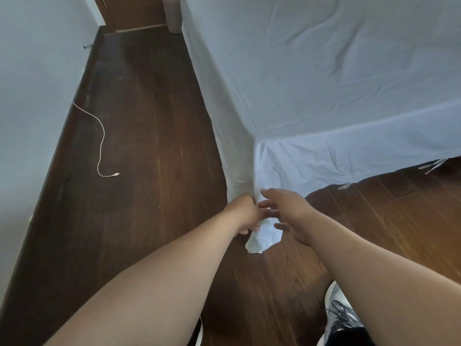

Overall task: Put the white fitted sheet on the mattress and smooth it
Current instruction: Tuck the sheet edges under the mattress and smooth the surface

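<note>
The white fitted sheet (324,78) covers the top of the mattress and hangs down its sides, with long creases across it. At the near corner the loose cloth drops to the floor in a bunched tail (262,239). My left hand (245,213) grips that bunched corner cloth, fingers curled round it. My right hand (289,211) hovers just to the right of it, fingers spread and relaxed, close to the cloth. The mattress itself is hidden under the sheet.
Dark wooden floor (149,171) runs between the bed and the pale wall (37,83) on the left. A thin white cable (101,146) lies on the floor by the wall. A grey cylinder (173,13) stands at the bed's far corner. My shoe (341,313) shows at the bottom.
</note>
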